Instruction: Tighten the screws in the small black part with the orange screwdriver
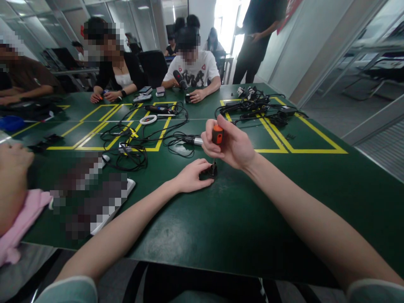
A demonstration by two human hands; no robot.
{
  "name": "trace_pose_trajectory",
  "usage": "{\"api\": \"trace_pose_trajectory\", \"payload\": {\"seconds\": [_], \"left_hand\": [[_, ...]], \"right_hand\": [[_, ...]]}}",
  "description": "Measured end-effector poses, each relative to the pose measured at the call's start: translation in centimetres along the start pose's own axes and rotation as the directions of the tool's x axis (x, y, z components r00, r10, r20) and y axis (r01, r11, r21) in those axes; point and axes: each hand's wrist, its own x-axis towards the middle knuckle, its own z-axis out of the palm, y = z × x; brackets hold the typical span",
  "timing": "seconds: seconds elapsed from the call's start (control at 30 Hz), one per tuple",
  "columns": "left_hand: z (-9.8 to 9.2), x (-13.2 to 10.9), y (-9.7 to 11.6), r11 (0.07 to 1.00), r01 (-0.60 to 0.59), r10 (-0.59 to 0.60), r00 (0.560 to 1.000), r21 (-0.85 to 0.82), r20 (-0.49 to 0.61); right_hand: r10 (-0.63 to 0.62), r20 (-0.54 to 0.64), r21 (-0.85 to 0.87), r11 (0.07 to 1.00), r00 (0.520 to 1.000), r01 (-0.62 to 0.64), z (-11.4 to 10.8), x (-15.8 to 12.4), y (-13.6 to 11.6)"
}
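Note:
A screwdriver with an orange and dark handle [217, 134] is gripped in my right hand [232, 143], its shaft pointing down. Beneath it, the tip meets a small black part [212, 170] on the green table. My left hand [193, 176] pinches that part from the left, thumb and fingers around it. What kind of part it is, I cannot make out. Just behind my hands lies a silver and black cylindrical tool [193, 140] with a cable.
Tangled black cables [135, 158] lie left of centre, a black cable heap [252, 105] at the back right. Yellow tape [322, 150] marks boxes on the green table [271, 227]. Two blurred flat objects lie left, near a pink cloth [23, 223]. Co-workers sit across and at left.

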Motion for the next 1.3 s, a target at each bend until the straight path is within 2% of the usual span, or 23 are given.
{"api": "trace_pose_trajectory", "payload": {"seconds": [0.17,0.37,0.57,0.73,1.0,1.07,1.17,1.23,1.3], "left_hand": [[0.2,0.1,-0.1,1.000,0.003,-0.003,1.000,0.008,-0.005],[0.1,0.1,-0.2,1.000,-0.001,0.001,1.000,0.013,-0.006],[0.1,0.1,-0.1,1.000,-0.004,0.004,1.000,0.020,-0.010],[0.0,0.1,0.0,1.000,0.007,-0.007,1.000,0.021,0.000],[0.0,0.0,0.0,1.000,0.011,-0.011,1.000,0.021,0.000],[0.0,0.0,0.0,1.000,0.007,-0.007,1.000,0.018,-0.002],[0.0,0.0,0.0,1.000,-0.003,0.003,1.000,0.016,-0.002],[0.0,0.0,0.0,1.000,-0.003,0.003,1.000,0.018,0.001],[0.0,0.0,0.1,1.000,0.003,-0.003,1.000,0.022,0.001]], "right_hand": [[0.076,-0.004,-0.031,0.997,0.997,-0.076,-0.2,0.1,-0.1],[-0.047,-0.023,0.073,0.996,0.999,0.048,0.1,-0.1,0.7],[-0.017,-0.024,0.019,1.000,1.000,0.018,0.3,0.1,0.6],[0.034,0.047,0.033,0.999,0.998,-0.035,0.3,0.1,0.6],[-0.054,0.022,-0.002,0.999,0.998,0.054,0.0,0.0,1.2],[-0.070,-0.001,-0.054,0.996,0.998,0.069,-0.3,0.1,1.3],[-0.120,-0.024,-0.235,0.966,0.993,0.111,-0.9,0.1,0.8],[-0.160,-0.013,-0.409,0.902,0.987,0.141,-1.1,0.0,-0.1],[-0.210,-0.015,-0.607,0.779,0.978,0.158,-0.9,-0.3,-1.4]]}}
